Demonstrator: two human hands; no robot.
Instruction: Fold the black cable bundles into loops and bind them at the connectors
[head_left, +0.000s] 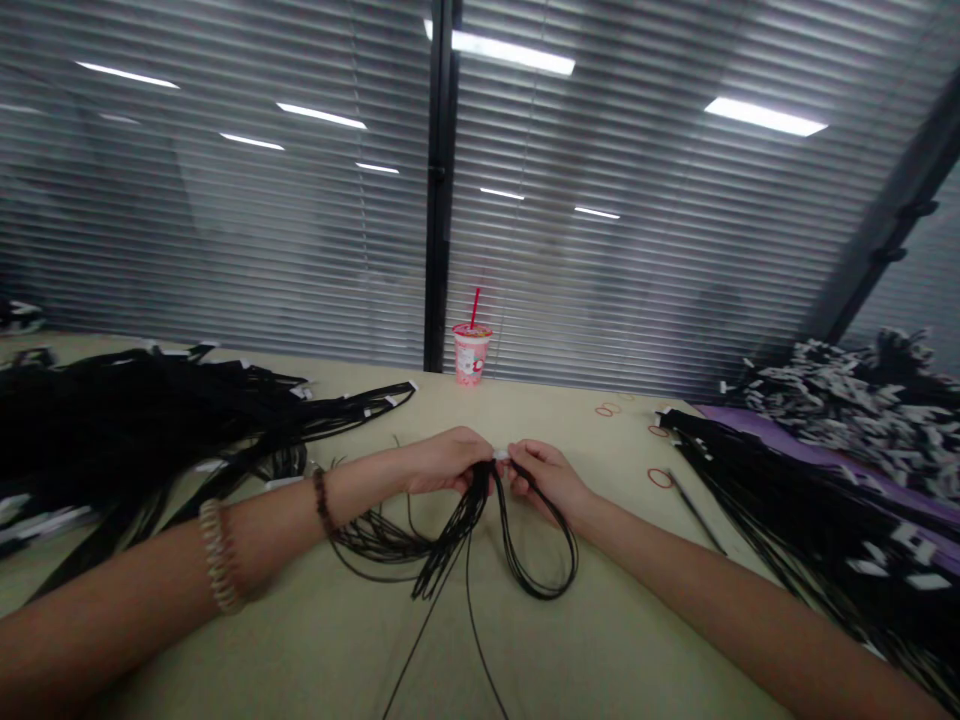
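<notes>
In the middle of the view, my left hand (451, 460) is closed around a bundle of thin black cords (454, 540), whose loose ends hang down and spread over the table. My right hand (546, 480) pinches a looped black cord (544, 592) close beside it. Between the fingertips of both hands sits a small white piece (500, 455), which looks like a connector; its details are too small to make out. The hands nearly meet there. Fingers on the far side of each hand are partly hidden.
Piles of black cords with white ends lie on the table (315, 640): a left pile (135, 420) and a right pile (795, 500). Red rings (660, 479) and a thin dark rod (697, 513) lie at right. A pink cup (472, 358) with a straw stands before the blinds.
</notes>
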